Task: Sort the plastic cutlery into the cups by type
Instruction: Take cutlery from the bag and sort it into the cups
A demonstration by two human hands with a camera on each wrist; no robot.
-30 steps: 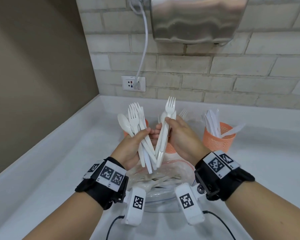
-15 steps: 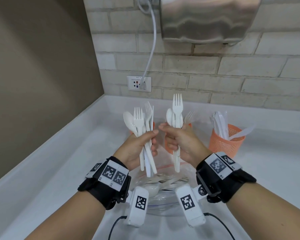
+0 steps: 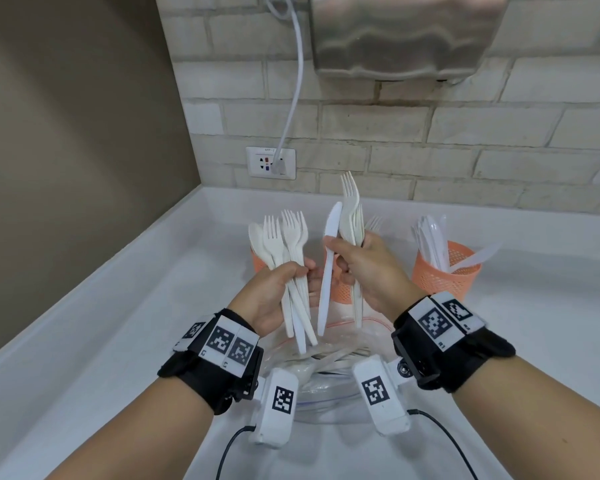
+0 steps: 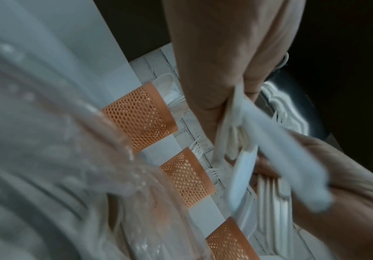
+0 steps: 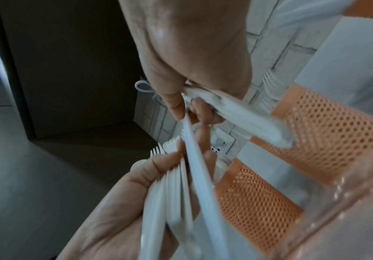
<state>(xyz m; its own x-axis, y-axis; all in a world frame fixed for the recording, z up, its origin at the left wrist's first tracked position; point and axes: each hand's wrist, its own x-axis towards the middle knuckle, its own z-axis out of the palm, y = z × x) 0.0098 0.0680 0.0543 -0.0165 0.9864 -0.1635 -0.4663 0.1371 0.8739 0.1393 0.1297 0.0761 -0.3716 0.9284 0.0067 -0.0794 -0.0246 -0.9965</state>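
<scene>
My left hand (image 3: 298, 275) grips an upright bundle of white forks and a spoon (image 3: 281, 244). Just to its right, my right hand (image 3: 340, 254) holds a stack of forks (image 3: 352, 216) and pinches a white knife (image 3: 328, 265) between thumb and forefinger. Behind the hands stand three orange mesh cups: the left cup (image 3: 258, 259) is mostly hidden, the middle cup (image 3: 342, 289) has fork tines showing, and the right cup (image 3: 445, 271) holds knives. The right wrist view shows the knife (image 5: 196, 167) crossing the left hand's bundle. All three cups (image 4: 136, 114) appear in the left wrist view.
A clear zip bag (image 3: 326, 355) with more cutlery lies on the white counter (image 3: 136, 323) under my hands. Behind are a brick wall with a socket (image 3: 271, 162) and a metal dryer (image 3: 406, 32). A brown wall closes the left side.
My hands, which met a second ago, have drawn slightly apart. The right hand now pinches a knife beside its forks. Both bundles stand more upright.
</scene>
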